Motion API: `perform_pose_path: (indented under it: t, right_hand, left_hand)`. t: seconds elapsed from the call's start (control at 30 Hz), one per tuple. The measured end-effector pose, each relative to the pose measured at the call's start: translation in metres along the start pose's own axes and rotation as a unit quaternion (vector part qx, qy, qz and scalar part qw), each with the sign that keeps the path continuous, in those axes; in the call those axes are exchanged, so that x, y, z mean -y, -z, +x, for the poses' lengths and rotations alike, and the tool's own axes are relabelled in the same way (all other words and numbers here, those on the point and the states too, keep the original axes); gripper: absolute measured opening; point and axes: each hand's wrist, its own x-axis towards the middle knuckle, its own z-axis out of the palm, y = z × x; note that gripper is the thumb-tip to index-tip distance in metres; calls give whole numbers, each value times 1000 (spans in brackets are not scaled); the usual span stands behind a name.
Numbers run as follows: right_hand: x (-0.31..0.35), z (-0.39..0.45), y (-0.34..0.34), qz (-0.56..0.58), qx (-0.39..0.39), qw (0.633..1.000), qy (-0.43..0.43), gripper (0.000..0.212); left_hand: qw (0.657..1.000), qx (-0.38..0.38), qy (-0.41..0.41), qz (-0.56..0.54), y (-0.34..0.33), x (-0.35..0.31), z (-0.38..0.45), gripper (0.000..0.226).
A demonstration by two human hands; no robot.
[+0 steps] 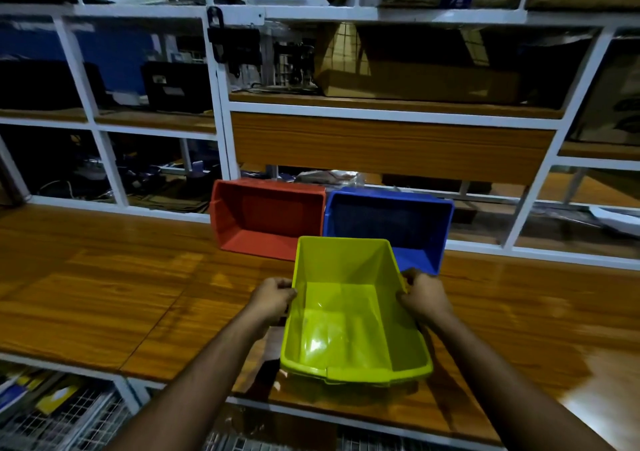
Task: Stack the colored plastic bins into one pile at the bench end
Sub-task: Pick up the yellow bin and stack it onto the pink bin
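A yellow-green plastic bin (349, 315) is held above the wooden bench (121, 288), open side up and empty. My left hand (273, 298) grips its left rim and my right hand (424, 298) grips its right rim. Behind it a red bin (268, 215) and a blue bin (388, 218) rest side by side on the bench against the shelving, their openings tipped toward me. The yellow-green bin's far edge overlaps the front of the blue bin in view, hiding part of it.
White-framed shelving (221, 104) with boxes and dark equipment rises behind the bench. A wooden drawer front (391, 145) sits above the bins. Wire baskets (62, 416) lie below the bench's near edge.
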Motion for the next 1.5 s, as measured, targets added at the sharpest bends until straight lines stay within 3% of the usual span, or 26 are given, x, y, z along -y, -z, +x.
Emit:
perform_pose_path:
  t: [0.07, 0.17, 0.37, 0.67, 1.0, 1.27, 1.5]
  right_hand:
    - [-7, 2, -5, 114, 21, 991, -65, 38]
    - [-11, 4, -12, 297, 49, 943, -141, 18]
    - [-14, -11, 6, 418, 62, 892, -161, 9]
    - [-59, -90, 64, 564, 26, 806, -178, 42]
    - [-209, -250, 116, 618, -146, 741, -218, 33]
    - [-350, -393, 175, 613, -273, 694, -261, 30]
    - [-466, -498, 246, 597, -351, 665, -281, 25]
  left_hand:
    - [999, 20, 10, -25, 2, -3, -2, 15]
    - [999, 39, 7, -36, 4, -6, -5, 14]
    - [995, 75, -28, -59, 6, -15, -7, 18]
    - [966, 223, -99, -84, -43, -45, -13, 26]
    - [915, 380, -125, -59, -212, -70, -89, 31]
    - [867, 491, -83, -29, -409, -86, -206, 26]
    - [845, 530, -77, -4, -578, -105, -314, 26]
